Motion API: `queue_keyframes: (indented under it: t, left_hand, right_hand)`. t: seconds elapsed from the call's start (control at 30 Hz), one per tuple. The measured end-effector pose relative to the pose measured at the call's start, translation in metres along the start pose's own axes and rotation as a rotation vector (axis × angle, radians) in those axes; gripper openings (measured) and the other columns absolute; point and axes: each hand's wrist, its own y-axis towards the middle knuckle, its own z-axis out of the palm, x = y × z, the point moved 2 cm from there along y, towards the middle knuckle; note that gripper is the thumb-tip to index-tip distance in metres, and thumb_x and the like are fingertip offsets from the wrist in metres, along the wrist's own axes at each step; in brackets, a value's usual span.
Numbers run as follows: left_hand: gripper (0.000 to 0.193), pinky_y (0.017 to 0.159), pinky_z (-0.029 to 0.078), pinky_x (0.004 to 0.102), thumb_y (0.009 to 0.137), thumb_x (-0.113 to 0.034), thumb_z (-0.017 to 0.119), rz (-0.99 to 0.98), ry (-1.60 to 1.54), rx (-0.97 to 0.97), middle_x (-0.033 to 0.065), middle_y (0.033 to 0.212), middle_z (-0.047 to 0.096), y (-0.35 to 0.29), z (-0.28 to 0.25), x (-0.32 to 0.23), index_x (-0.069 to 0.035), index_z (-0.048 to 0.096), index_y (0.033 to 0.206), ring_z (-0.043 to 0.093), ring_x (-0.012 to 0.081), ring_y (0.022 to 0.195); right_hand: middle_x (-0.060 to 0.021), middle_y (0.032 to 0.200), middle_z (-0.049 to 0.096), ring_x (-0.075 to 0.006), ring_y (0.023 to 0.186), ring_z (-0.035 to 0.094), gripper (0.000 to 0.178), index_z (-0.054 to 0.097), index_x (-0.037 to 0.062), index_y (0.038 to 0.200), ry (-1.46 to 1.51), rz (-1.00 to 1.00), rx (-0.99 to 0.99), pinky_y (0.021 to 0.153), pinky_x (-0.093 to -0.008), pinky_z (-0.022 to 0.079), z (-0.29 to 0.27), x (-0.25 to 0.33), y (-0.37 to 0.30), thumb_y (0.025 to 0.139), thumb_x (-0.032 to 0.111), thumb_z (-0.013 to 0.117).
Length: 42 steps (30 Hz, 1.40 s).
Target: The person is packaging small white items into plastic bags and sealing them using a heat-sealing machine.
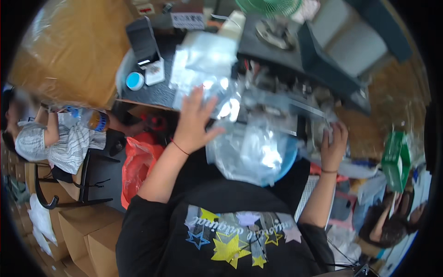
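The left hand (pixel 196 117) has its fingers spread wide, palm down, its fingertips at the near edge of a pile of clear plastic bags (pixel 205 57); whether they touch it I cannot tell. Left of and beyond that hand stands a white jar with a blue lid (pixel 134 81), and below and left of it sits a red plastic bag (pixel 138 161). The right hand (pixel 335 144) has its fingers bent down beside the right end of a long metal bar (pixel 297 107); whether they pinch anything is unclear. Between the two hands, slightly nearer the body, more clear bags (pixel 260 147) lie in a blue basin (pixel 292 159).
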Motion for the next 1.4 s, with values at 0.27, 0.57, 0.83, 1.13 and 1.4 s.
queue_keyframes:
  t: [0.27, 0.57, 0.83, 1.13, 1.4]
  left_hand:
    - [0.022, 0.086, 0.047, 0.0379, 0.092, -0.004, 0.057, -0.425, -0.345, -0.031, 0.0169, 0.102, 0.057, -0.088, 0.028, 0.01, -0.001, 0.06, 0.114, 0.057, 0.0319, 0.095]
    - [0.026, 0.075, 0.051, 0.0442, 0.094, -0.022, 0.06, -0.585, -0.277, 0.412, 0.021, 0.089, 0.064, -0.118, 0.123, 0.009, -0.002, 0.057, 0.11, 0.063, 0.0398, 0.082]
    - [0.028, 0.069, 0.047, 0.051, 0.096, -0.031, 0.057, -0.532, -0.203, 0.415, 0.0223, 0.085, 0.063, -0.13, 0.094, 0.016, -0.003, 0.057, 0.096, 0.061, 0.0441, 0.08]
    - [0.052, 0.102, 0.041, 0.0488, 0.09, -0.023, 0.067, 0.032, -0.013, -0.227, 0.0252, 0.131, 0.053, 0.0, -0.009, -0.03, -0.001, 0.05, 0.134, 0.051, 0.0441, 0.121]
    - [0.082, 0.113, 0.028, 0.0571, 0.078, -0.042, 0.076, 0.005, 0.235, 0.375, 0.0237, 0.15, 0.038, 0.005, 0.002, -0.012, -0.007, 0.043, 0.145, 0.037, 0.0421, 0.139]
  right_hand:
    - [-0.0102, 0.091, 0.064, -0.0301, 0.081, 0.062, 0.022, 0.066, 0.0097, 0.09, 0.392, -0.415, 0.091, 0.074, -0.0396, 0.05, 0.007, 0.073, -0.098, 0.069, 0.003, 0.07]
    - [-0.0091, 0.164, 0.018, -0.0334, 0.148, 0.024, 0.076, 0.037, 0.0177, 0.152, -0.04, -0.04, 1.569, 0.114, -0.0512, 0.034, 0.203, 0.127, -0.201, 0.089, 0.052, 0.062]
    - [-0.016, 0.121, 0.063, -0.0335, 0.11, 0.061, 0.03, 0.069, 0.0097, 0.112, 0.457, -0.123, 1.144, 0.091, -0.0399, 0.05, 0.121, 0.107, -0.177, 0.089, 0.028, 0.065]
    - [-0.0185, 0.1, 0.065, -0.0385, 0.095, 0.063, 0.019, 0.067, 0.0022, 0.102, 0.096, 0.097, 0.154, 0.082, -0.0437, 0.05, -0.02, -0.006, -0.009, 0.083, 0.004, 0.066]
    - [-0.0206, 0.102, 0.064, -0.0398, 0.091, 0.062, 0.026, 0.061, 0.0014, 0.114, 0.133, 0.086, 0.225, 0.081, -0.0432, 0.05, 0.005, -0.029, -0.012, 0.089, 0.01, 0.063]
